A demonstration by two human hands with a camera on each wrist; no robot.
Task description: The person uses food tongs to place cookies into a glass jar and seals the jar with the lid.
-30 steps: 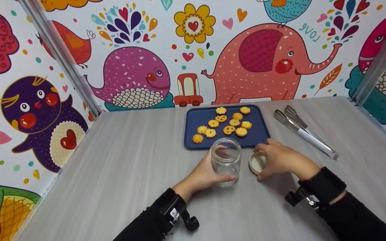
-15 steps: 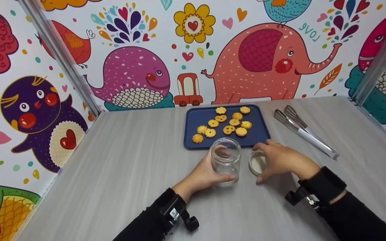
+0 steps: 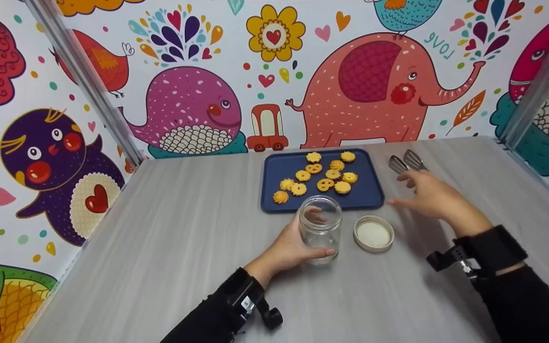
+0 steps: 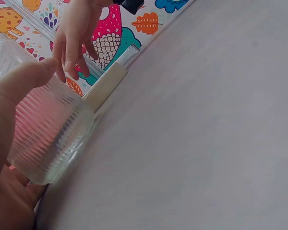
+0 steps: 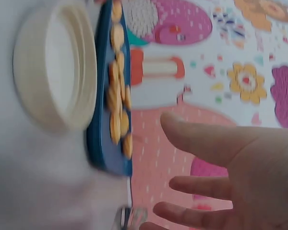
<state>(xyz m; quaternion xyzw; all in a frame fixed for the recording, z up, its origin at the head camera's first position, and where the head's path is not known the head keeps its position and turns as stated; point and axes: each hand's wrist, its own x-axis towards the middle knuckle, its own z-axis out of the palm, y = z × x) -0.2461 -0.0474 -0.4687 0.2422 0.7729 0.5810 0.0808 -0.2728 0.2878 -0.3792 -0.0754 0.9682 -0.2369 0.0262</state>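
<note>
My left hand (image 3: 288,250) grips a clear glass jar (image 3: 321,231) that stands upright, its mouth uncovered; ribbed glass shows between thumb and fingers in the left wrist view. To the jar's right a cream lid (image 3: 373,234) lies on the table with its hollow side up, touched by neither hand. My right hand (image 3: 434,197) hovers over the metal tongs (image 3: 412,162), fingers spread and holding nothing. It hides the tongs' handles in the head view; only their slotted ends show. In the right wrist view the lid (image 5: 55,64) appears close, left of the extended fingers.
Behind the jar lies a blue tray (image 3: 274,166) bearing several cookies (image 3: 325,185) of various shapes. The grey table (image 3: 169,228) ends at printed walls (image 3: 274,71) at the back and left, joined by metal corner posts (image 3: 88,85).
My right hand has let go of the lid and moved right and away from me, over the tongs. The lid stays on the table. My left hand and the jar are still.
</note>
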